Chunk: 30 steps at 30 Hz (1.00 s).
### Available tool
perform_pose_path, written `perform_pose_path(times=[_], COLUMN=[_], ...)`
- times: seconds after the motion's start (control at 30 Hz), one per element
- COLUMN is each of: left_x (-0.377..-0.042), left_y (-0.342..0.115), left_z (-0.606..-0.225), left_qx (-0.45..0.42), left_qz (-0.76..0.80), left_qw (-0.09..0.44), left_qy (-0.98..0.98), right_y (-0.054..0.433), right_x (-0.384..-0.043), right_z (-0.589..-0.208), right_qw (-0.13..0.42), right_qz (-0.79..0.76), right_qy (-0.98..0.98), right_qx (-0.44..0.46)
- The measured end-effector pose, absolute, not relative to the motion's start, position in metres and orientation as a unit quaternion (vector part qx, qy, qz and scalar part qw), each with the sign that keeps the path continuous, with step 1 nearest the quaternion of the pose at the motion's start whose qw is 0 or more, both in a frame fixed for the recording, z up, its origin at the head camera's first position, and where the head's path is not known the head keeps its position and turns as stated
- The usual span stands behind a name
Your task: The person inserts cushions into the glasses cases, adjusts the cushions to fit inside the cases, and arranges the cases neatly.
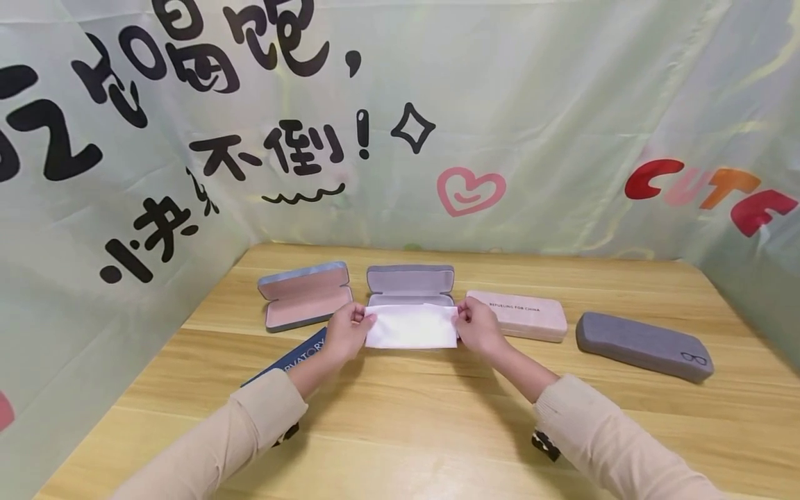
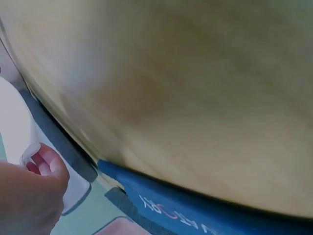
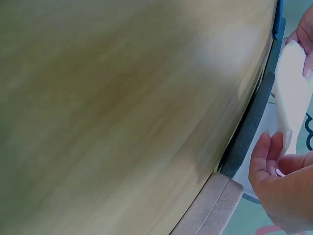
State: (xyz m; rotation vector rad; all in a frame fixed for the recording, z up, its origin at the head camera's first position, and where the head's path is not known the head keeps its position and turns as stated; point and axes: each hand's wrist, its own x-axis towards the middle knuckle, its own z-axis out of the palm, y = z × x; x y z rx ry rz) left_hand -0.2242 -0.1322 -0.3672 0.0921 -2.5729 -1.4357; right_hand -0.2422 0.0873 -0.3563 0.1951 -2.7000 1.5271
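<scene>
A white folded cloth is stretched level between the two hands, in front of an open grey glasses case with a lavender lining. My left hand pinches the cloth's left end between thumb and fingers. At its right end, the right hand pinches it the same way. The cloth hides most of the case's lower half. In the left wrist view the cloth bends in a curve up to the fingers. The right wrist view shows both hands on the cloth.
An open blue glasses case with a pink lining stands at left, a dark blue flat piece with white lettering before it. To the right lie a closed pink case and a closed grey-blue case. A printed curtain surrounds the wooden table.
</scene>
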Motion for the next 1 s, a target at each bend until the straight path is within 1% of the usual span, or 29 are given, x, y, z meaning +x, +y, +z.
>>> perform_pose_path(times=[0.23,0.4,0.67,0.87,1.0], left_x=[-0.238,-0.248,-0.269,-0.278,-0.281], left_y=[-0.133,-0.131,-0.129,-0.129,-0.131], left_z=[-0.364,-0.361,-0.36,-0.361,-0.362], left_qx=[0.026,0.04,0.035,0.039,0.048], left_qz=[-0.485,-0.485,-0.487,-0.485,-0.471], left_qw=[0.102,0.108,0.149,0.158,0.169], left_qy=[-0.868,-0.867,-0.86,-0.859,-0.864], right_y=[0.088,0.089,0.087,0.083,0.078], right_x=[-0.255,-0.268,-0.287,-0.293,-0.293], right_z=[-0.355,-0.354,-0.35,-0.354,-0.356], right_qw=[0.039,0.042,0.037,0.046,0.065], right_qz=[0.487,0.493,0.495,0.494,0.485], right_qy=[-0.871,-0.868,-0.868,-0.868,-0.872], right_qx=[0.062,0.048,0.019,-0.007,-0.012])
